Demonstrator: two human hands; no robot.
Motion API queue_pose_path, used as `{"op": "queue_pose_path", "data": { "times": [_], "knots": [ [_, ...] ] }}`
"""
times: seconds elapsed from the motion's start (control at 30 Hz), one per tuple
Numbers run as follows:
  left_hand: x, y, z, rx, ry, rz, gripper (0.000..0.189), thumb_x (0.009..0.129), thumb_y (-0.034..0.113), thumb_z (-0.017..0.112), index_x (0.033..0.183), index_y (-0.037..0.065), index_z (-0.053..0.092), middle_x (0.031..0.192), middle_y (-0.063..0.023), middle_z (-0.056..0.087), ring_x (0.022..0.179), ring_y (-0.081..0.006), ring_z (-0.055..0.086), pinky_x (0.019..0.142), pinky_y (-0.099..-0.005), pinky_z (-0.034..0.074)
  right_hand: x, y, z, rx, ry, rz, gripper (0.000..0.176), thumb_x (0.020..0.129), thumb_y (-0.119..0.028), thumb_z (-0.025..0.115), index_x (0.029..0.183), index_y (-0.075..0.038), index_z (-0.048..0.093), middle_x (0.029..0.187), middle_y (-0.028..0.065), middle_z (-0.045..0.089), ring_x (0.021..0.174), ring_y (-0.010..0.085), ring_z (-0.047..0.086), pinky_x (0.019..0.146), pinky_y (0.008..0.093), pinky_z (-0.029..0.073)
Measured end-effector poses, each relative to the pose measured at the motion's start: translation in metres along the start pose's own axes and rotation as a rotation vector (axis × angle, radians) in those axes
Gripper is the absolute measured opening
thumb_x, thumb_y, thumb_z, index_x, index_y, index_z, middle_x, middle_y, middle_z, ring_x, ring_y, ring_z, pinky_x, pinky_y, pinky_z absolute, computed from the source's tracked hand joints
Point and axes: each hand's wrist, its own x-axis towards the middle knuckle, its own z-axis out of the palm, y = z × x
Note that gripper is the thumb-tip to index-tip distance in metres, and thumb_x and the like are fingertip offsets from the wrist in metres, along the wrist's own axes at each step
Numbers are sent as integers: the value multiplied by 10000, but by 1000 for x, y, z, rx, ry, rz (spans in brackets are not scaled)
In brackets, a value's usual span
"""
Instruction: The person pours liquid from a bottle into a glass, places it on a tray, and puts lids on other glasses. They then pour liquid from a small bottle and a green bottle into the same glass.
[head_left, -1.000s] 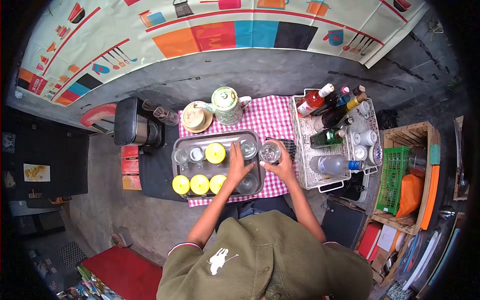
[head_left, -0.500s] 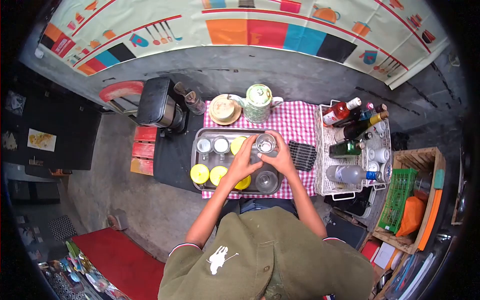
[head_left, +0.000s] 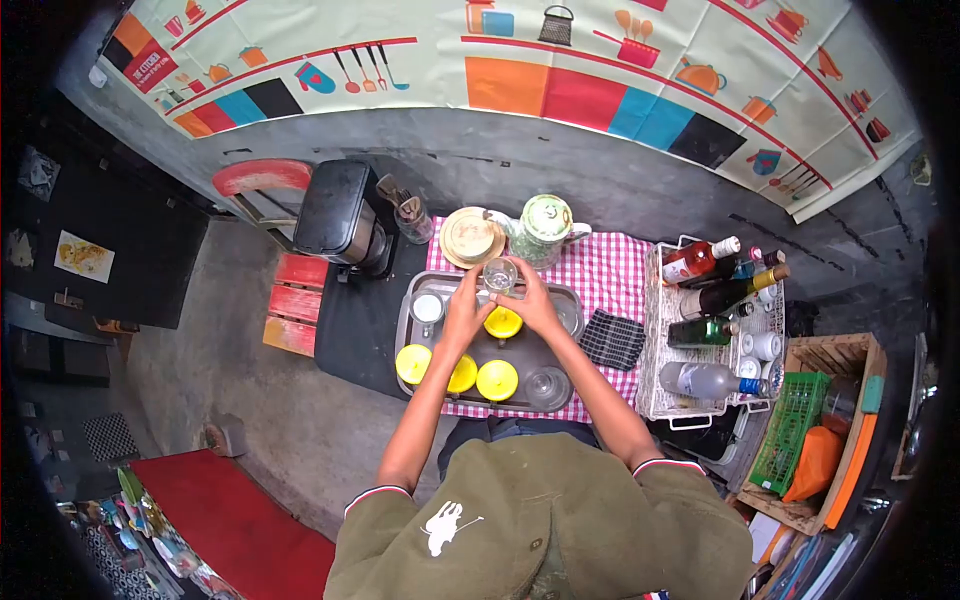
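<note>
Both hands are closed around a clear glass (head_left: 500,275) over the back edge of the metal tray (head_left: 407,335). My left hand (head_left: 465,315) grips its left side; my right hand (head_left: 535,303) grips its right side. Just in front of the glass, a yellow-lidded mug (head_left: 503,322) shows between my wrists. A glass mug with white contents (head_left: 427,308) stands left of my left hand. Along the front sit yellow-lidded mugs (head_left: 413,364), (head_left: 497,380) and a clear glass (head_left: 547,388). Another clear glass (head_left: 570,315) is partly hidden by my right hand.
Behind the tray stand a green patterned teapot (head_left: 543,228) and a cup on a saucer (head_left: 470,238). A dark checked cloth (head_left: 613,340) lies to the right, beside a white basket (head_left: 655,350) of bottles. A black coffee machine (head_left: 340,215) stands left.
My hands have shifted left and toward the back edge, with a glass between them. A clear glass now shows at the tray's right. The second white-filled mug is no longer visible near my left hand.
</note>
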Motion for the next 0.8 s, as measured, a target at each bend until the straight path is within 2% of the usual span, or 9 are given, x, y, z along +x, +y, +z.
{"op": "queue_pose_path", "data": {
  "times": [0.1,0.2,0.23,0.33,0.43,0.53,0.57,0.67,0.8],
  "knots": [
    [11,-10,-3,-42,34,-16,674,727,-18,752,1332,-7,454,1206,-231,615,1087,-358,632,916,-404,507,15,3,10,-37,-1,-6,745,724,-184,813,1387,-99,486,1147,119,592,1058,246,600,820,348,523],
    [21,-17,-5,-30,86,-20,631,729,-20,749,1297,-14,473,1163,-233,640,1045,-344,660,881,-392,525,30,14,16,-64,-45,-7,746,723,-184,811,1387,-88,485,1162,132,594,1070,254,598,843,356,511],
    [24,-19,-5,-23,87,-30,631,726,-22,750,1294,-12,475,1165,-235,639,1049,-343,659,882,-392,524,35,19,19,-106,-22,-92,754,721,-181,807,1392,-77,479,1202,151,593,1070,271,600,876,383,496],
    [34,-27,-5,-30,92,-62,631,718,-25,756,1286,3,482,1161,-234,641,1054,-361,653,884,-403,520,42,28,24,-108,-7,-46,812,721,-178,817,1426,-76,428,1243,172,589,1095,276,599,930,395,475],
    [44,-36,-9,-66,100,-79,651,703,-16,775,1285,15,486,1154,-229,644,1052,-387,642,874,-417,514,48,32,29,50,-14,48,813,726,-179,829,1406,-64,398,1249,179,586,1123,268,595,950,386,468],
    [51,-43,-10,-57,108,-81,671,689,-16,785,1287,8,482,1160,-234,641,1074,-389,631,879,-422,509,54,28,30,33,-28,24,764,734,-183,834,1344,-47,396,1224,170,592,1148,269,590,961,382,466],
    [54,-45,-11,-48,106,-75,676,685,-30,779,1289,0,477,1173,-241,635,1092,-391,622,891,-423,503,55,25,30,39,-37,38,692,744,-185,824,1283,-38,415,1218,163,588,1145,270,591,966,385,462],
    [62,-60,-8,5,116,-63,675,687,-39,771,1290,-10,471,1177,-249,630,1099,-396,618,898,-426,499,63,45,38,27,-39,-38,693,751,-190,815,1297,-40,416,1242,162,579,1141,277,592,937,395,485],
    [71,-65,-4,-56,155,-105,655,685,-27,771,1273,-3,486,1143,-228,648,1080,-352,640,898,-399,503,68,42,38,-16,-58,50,751,760,-202,807,1383,-58,413,1318,149,538,1168,245,569,857,356,520]
  ]
}}
